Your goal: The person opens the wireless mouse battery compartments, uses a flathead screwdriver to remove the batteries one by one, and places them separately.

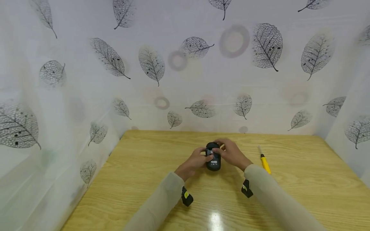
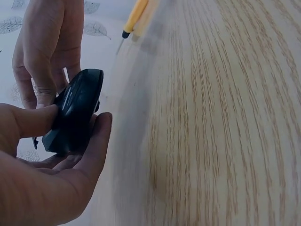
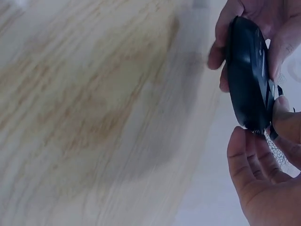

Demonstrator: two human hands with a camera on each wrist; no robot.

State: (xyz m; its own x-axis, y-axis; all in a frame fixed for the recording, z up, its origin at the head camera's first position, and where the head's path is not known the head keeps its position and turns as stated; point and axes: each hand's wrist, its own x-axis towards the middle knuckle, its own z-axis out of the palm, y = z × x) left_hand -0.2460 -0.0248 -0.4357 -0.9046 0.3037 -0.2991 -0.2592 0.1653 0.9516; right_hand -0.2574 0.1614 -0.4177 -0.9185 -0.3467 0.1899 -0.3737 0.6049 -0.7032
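A black computer mouse (image 1: 214, 165) is held above the table with its labelled underside facing up. My left hand (image 1: 197, 159) grips its left side, thumb on the underside and fingers beneath, as the left wrist view shows. At the far end my right hand (image 1: 230, 153) pinches a thin black cover piece (image 3: 274, 133), which stands out from the mouse body (image 3: 247, 70). Fingers partly hide this cover, so I cannot tell whether it is fully loose. To the right of the right hand lies a screwdriver (image 1: 265, 163) with a yellow handle.
The wooden table (image 1: 138, 166) runs back to a pale curtain (image 1: 179, 83) printed with leaves, which also hangs at both sides. A black wrist camera (image 1: 187, 197) sits at the left sleeve, and another black wrist camera (image 1: 247, 189) at the right sleeve.
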